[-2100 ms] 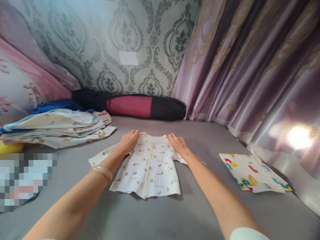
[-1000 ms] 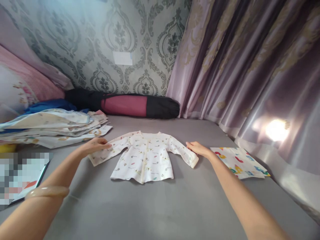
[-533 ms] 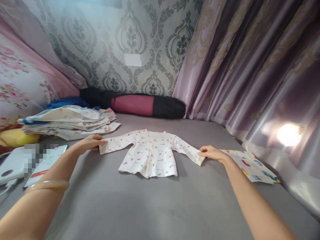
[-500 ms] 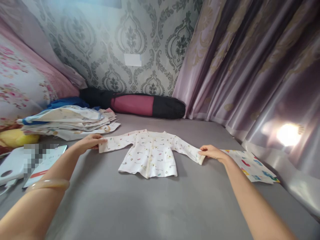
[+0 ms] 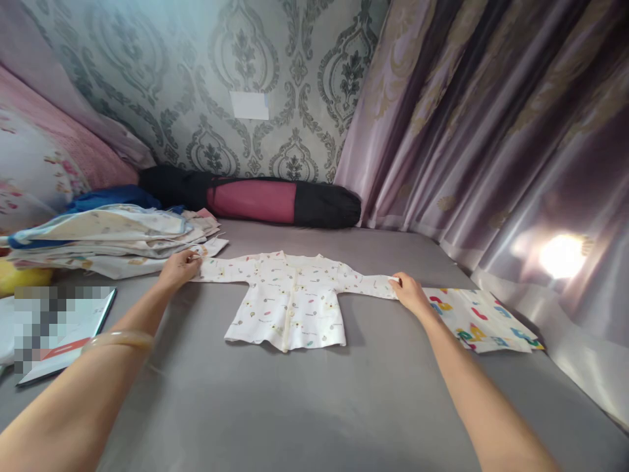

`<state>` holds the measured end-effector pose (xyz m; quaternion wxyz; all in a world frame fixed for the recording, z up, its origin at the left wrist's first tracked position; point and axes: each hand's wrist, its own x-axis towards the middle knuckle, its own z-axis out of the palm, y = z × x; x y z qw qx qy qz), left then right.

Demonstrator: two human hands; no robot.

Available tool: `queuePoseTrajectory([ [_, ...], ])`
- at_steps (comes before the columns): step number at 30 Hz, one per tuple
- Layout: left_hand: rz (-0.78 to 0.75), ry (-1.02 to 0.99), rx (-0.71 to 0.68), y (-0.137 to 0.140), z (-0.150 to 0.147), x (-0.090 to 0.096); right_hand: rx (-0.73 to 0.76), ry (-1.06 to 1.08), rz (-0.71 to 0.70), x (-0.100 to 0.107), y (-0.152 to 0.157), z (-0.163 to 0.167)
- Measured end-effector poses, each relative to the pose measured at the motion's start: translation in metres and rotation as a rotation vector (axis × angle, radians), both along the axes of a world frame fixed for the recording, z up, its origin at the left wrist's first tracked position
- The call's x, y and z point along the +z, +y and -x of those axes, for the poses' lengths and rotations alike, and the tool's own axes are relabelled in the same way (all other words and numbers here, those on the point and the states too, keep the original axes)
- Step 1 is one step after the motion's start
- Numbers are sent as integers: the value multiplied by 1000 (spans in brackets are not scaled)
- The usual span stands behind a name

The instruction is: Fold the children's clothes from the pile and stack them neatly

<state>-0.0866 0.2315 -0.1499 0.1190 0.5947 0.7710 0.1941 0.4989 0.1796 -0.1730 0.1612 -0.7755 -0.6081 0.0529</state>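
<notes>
A small white baby shirt (image 5: 289,305) with a scattered print and buttons down its front lies spread on the grey sheet (image 5: 236,406). Its sleeves stretch out to both sides. My left hand (image 5: 181,269), with a pale bangle (image 5: 120,338) on the wrist, pinches the cuff of the sleeve on the left. The other cuff is pinched between the fingers of my right hand (image 5: 409,292). Just right of that hand lies a folded white cloth with colourful shapes (image 5: 484,314).
A pile of folded clothes (image 5: 122,239) sits at the back left, with a tablet-like device (image 5: 73,347) in front of it. Along the patterned wall lies a long black and red bag (image 5: 255,200). Purple curtains (image 5: 442,118) hang on the right.
Both hands have moved up and away with the cuffs, so the sleeves now lie straighter and nearly level. The view has shifted slightly.
</notes>
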Motion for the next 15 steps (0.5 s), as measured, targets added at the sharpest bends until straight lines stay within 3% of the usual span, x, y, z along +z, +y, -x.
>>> queuePoseTrajectory([
  [4,16,154,63,-9,-8,-1,-62,-85,9,-2,-9,10],
  [8,-20,265,57,-27,-13,3,-137,-87,-81,5,-22,20],
  [11,42,179,-32,-42,-16,6,-162,-79,-125,13,-37,33],
  [15,130,-4,-153,-66,-26,5,40,81,-40,20,-62,62],
])
